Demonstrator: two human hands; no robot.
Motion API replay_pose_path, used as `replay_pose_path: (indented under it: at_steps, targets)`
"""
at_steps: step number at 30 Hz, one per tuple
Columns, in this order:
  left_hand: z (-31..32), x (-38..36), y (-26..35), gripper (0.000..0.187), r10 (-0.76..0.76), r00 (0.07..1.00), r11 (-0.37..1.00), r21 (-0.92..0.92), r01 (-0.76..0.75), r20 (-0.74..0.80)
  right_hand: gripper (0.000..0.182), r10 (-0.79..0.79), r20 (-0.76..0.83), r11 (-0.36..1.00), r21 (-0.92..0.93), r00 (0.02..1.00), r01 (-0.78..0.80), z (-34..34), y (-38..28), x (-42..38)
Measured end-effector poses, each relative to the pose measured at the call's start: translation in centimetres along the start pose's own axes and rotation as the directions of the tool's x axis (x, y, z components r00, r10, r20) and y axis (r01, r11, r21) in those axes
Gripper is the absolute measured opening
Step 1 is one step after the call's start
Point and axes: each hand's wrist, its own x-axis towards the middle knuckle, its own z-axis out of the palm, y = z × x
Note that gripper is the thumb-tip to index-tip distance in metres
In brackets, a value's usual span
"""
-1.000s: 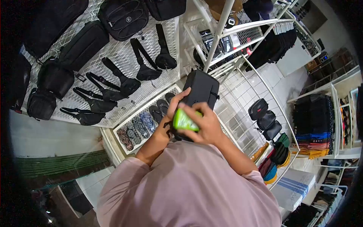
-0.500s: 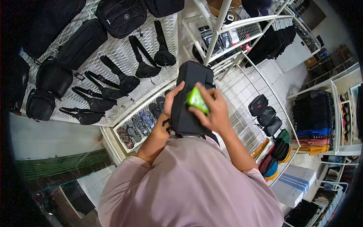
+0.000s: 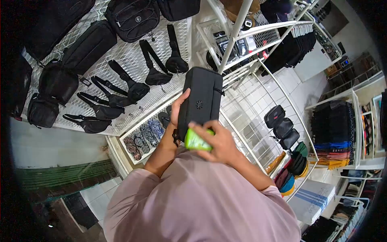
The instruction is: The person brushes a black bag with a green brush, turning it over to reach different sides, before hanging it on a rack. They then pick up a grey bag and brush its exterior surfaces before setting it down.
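My left hand [image 3: 177,109] grips the left side of a black rectangular pouch bag [image 3: 200,101], held upright in front of my chest with a small round emblem facing me. My right hand [image 3: 219,142] holds a bright green cloth [image 3: 196,140] pressed against the lower end of the bag. My pink sleeves fill the bottom of the view.
A white mesh wall panel [image 3: 133,60] carries several black bags and waist packs. Below it a white box [image 3: 145,135] shows several sandals. A white wire rack [image 3: 262,121] to the right holds small black pouches [image 3: 280,125] and caps [image 3: 296,163]. Folded clothes fill shelves [image 3: 336,135] at far right.
The green cloth in my right hand slid from the bag's upper middle down to its lower end. The bag now stands more upright with its emblem face showing.
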Motion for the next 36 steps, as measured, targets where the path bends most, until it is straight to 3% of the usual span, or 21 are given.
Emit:
replay_pose_path:
  at_steps: [2,4,5,8,10,12,14,16,18,19,20,22,23,24,26,28,30,32,33,34,36]
  targets:
    - [0.5,0.0,-0.1,0.062,0.025,1.0,1.0,-0.002,-0.025,-0.014,0.075,-0.064,0.011,0.997,-0.042,0.998,0.065,0.0,0.7,0.1]
    - [1.8,-0.4,-0.7,0.058,0.062,0.998,0.997,0.046,-0.064,0.031,0.074,0.263,-0.153,0.957,-0.081,0.953,-0.277,-0.7,2.3,1.6]
    - [2.3,-0.4,-0.8,0.058,0.056,0.997,0.996,0.074,-0.052,-0.051,0.074,0.342,-0.315,0.93,-0.026,0.885,-0.368,-0.2,3.8,2.5]
    - [0.6,-0.2,-0.4,0.057,-0.05,0.998,0.997,-0.056,0.052,0.05,0.076,0.21,-0.243,0.97,-0.072,0.947,-0.233,-0.1,1.3,1.7]
    - [1.3,-0.7,-0.9,0.058,-0.004,1.0,1.0,0.008,0.004,-0.026,0.079,0.009,-0.091,1.0,-0.026,0.996,-0.012,0.5,-0.2,0.8]
    - [2.3,-0.8,-1.0,0.059,0.017,1.0,1.0,-0.002,-0.017,0.011,0.077,0.042,-0.066,0.994,-0.098,0.997,-0.048,-0.1,1.1,1.1]
    - [3.7,-1.2,-1.2,0.058,0.01,1.0,0.998,0.063,-0.008,-0.027,0.076,0.229,-0.337,0.935,-0.185,0.913,-0.303,0.3,4.0,2.4]
    - [1.6,-1.2,-1.1,0.058,-0.034,0.999,0.99,0.137,0.031,0.022,0.077,0.357,-0.392,0.904,-0.083,0.848,-0.419,0.2,4.2,3.0]
    - [0.9,-1.3,-1.3,0.057,0.019,1.0,0.995,0.094,-0.021,0.024,0.078,0.112,-0.339,0.987,-0.071,0.934,-0.144,0.9,1.8,2.1]
    - [1.0,-1.3,-0.5,0.056,-0.049,0.992,0.996,0.084,0.039,0.117,0.078,0.07,-0.22,0.995,-0.054,0.973,-0.084,1.0,0.4,1.4]
    - [2.1,-1.4,-1.2,0.055,0.018,0.993,0.996,0.079,-0.028,0.114,0.077,0.009,-0.145,0.998,-0.065,0.989,-0.019,0.8,0.1,1.2]
    - [0.4,-1.7,-0.9,0.057,0.006,0.994,0.998,0.055,-0.012,0.112,0.077,0.113,-0.211,0.983,-0.12,0.971,-0.141,0.3,1.5,1.9]
    - [3.1,-1.9,-1.5,0.056,0.073,0.995,0.991,0.119,-0.064,-0.071,0.077,0.23,-0.321,0.957,-0.096,0.919,-0.273,0.1,2.6,2.6]
    - [2.6,-2.1,-1.7,0.056,0.077,0.994,0.991,0.113,-0.068,-0.073,0.077,0.386,-0.377,0.889,-0.092,0.842,-0.449,0.5,4.2,3.1]
    - [1.4,-1.8,-1.3,0.055,0.041,0.995,0.976,0.215,-0.021,-0.092,0.079,0.373,-0.412,0.882,-0.122,0.831,-0.456,0.9,3.6,3.1]
    - [1.1,-1.7,-1.1,0.057,0.099,0.993,0.987,0.132,-0.089,-0.069,0.08,0.17,-0.281,0.981,-0.043,0.944,-0.189,1.6,0.9,1.4]
    - [0.7,-1.7,-0.6,0.059,0.108,0.992,0.993,0.046,-0.11,0.058,0.078,0.089,-0.142,0.995,-0.031,0.986,-0.094,1.7,-0.6,0.3]
    - [1.3,-1.9,0.0,0.054,0.126,0.985,0.992,-0.032,-0.123,0.122,0.076,0.254,-0.146,0.96,-0.086,0.956,-0.268,1.0,1.2,0.5]
    - [1.7,-1.9,-0.1,0.054,0.233,0.973,0.966,0.119,-0.23,-0.006,0.075,0.363,-0.252,0.923,-0.033,0.897,-0.383,1.4,2.6,0.7]
    - [1.4,-2.2,-0.4,0.054,0.238,0.971,0.965,0.113,-0.236,-0.011,0.074,0.435,-0.292,0.889,-0.013,0.852,-0.458,1.5,3.5,1.1]
    - [0.7,-1.9,0.2,0.053,0.285,0.957,0.956,0.057,-0.288,0.052,0.075,0.347,-0.259,0.921,-0.09,0.901,-0.38,1.9,2.3,-0.3]
